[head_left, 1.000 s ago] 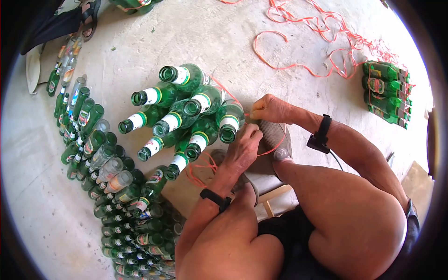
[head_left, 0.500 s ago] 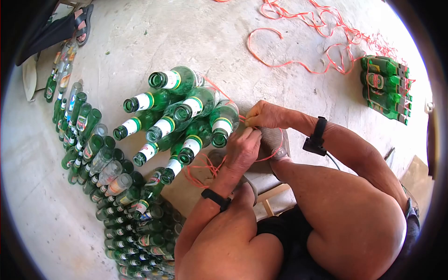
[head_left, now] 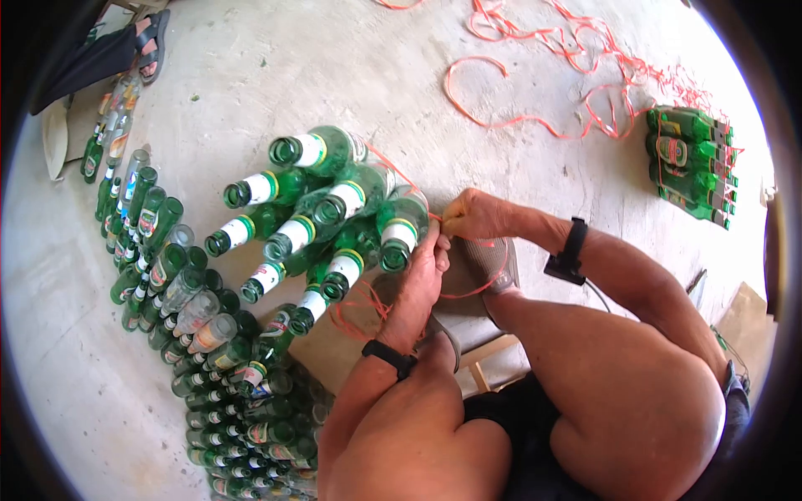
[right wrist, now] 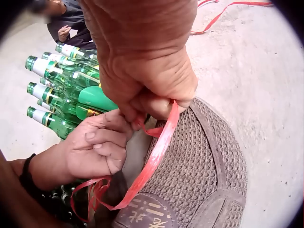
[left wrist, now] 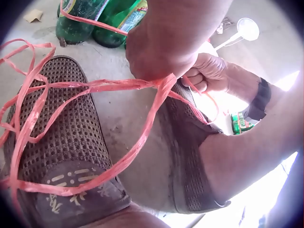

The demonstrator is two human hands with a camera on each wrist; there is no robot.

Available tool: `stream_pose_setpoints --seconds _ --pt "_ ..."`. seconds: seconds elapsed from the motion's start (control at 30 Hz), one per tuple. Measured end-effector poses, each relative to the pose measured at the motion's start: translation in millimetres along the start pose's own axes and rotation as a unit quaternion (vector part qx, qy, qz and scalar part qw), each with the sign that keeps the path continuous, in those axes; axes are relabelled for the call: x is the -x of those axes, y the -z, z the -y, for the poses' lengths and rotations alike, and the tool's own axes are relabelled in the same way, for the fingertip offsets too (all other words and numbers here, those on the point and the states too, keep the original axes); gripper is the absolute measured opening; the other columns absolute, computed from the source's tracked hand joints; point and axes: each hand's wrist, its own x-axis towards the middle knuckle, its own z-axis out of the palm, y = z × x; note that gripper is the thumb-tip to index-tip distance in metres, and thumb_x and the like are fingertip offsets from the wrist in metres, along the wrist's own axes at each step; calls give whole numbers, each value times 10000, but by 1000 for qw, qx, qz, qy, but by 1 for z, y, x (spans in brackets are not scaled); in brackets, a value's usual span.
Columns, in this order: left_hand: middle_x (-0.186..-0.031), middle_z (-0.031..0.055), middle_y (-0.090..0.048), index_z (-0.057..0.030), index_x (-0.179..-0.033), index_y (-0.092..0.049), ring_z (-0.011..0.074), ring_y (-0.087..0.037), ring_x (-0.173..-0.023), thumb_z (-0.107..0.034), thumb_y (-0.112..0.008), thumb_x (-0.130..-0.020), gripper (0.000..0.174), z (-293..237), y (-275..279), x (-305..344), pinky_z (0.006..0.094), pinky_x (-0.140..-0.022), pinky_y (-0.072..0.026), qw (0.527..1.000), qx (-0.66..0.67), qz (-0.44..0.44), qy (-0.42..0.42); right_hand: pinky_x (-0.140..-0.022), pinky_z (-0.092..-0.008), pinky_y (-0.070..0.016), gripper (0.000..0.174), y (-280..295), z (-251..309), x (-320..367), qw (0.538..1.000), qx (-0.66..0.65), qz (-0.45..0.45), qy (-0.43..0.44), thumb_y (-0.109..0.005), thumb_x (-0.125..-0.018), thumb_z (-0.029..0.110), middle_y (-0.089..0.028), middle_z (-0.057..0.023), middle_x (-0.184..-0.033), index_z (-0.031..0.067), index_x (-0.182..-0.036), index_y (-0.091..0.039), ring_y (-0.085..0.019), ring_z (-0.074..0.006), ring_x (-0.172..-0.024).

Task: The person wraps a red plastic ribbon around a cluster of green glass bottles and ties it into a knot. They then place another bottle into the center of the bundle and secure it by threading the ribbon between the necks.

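Observation:
A bundle of green glass beer bottles (head_left: 334, 200) leans with its necks toward the lower left, and red plastic twine (head_left: 388, 164) runs along its right side. Beside the nearest bottle, my right hand (head_left: 476, 215) pinches the twine, a strip (right wrist: 156, 156) of which hangs from its fingers. Close against it, my left hand (right wrist: 99, 147) has curled fingers, with thumb and forefinger holding the twine where the hands meet. In the left wrist view, the back of my left hand (left wrist: 161, 52) hides its fingertips, while loose twine (left wrist: 109, 85) trails across a shoe (left wrist: 71, 128).
Many empty bottles (head_left: 200, 309) lie stacked along the left. A tied bottle bundle (head_left: 689, 163) is on the floor at the right, near tangled red twine (head_left: 576, 50). A person's sandaled foot (head_left: 150, 50) shows at upper left. My shoes (head_left: 489, 259) are just below the hands.
My left hand has turned and moved up closer to the bundle, its fingers now against the right hand's. The right hand stays on the twine. The bundle has shifted slightly left in view.

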Motion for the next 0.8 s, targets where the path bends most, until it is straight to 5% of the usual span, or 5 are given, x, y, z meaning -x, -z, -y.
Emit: stream_pose_setpoints --seconds 0.07,0.13,0.27,0.37,0.8 --pt "-775 3 -648 -118 -1039 -674 54 -459 -541 -221 -710 -1043 109 6 12 -8 222 -476 -345 999 24 24 19 -610 -337 -539 166 -3 -21 -9 996 67 -8 66 -658 -938 131 -721 -79 -744 33 -848 -758 -631 -151 -634" --pt "-772 -1 -656 -137 -1026 -663 64 -464 -528 -212 -704 -1045 88 8 10 -7 237 -474 -350 998 53 15 19 -626 -354 -563 165 2 -31 -14 875 340 -56 340 -646 -945 124 -732 -99 -775 48 -833 -740 -673 -210 -653" --pt "-798 -11 -653 -150 -1011 -657 74 -524 -581 -245 -709 -1040 112 27 42 -41 237 -513 -405 994 93 60 -3 -647 -383 -552 189 5 -12 2 995 32 -30 88 -673 -974 199 -718 -122 -755 55 -903 -774 -636 -162 -666" --pt "-800 -19 -634 -143 -1010 -647 101 -577 -658 -241 -722 -1025 124 20 46 -40 235 -564 -458 983 139 107 48 -653 -387 -530 237 21 9 4 998 60 -8 23 -691 -979 243 -686 -143 -729 33 -911 -775 -579 -136 -664" --pt "-743 44 -641 -88 -988 -657 154 -571 -555 -238 -698 -1021 158 19 47 -36 304 -507 -449 994 45 93 -24 -633 -514 -544 282 19 6 -33 945 209 -174 183 -770 -897 274 -673 -214 -752 47 -750 -690 -679 -448 -725"
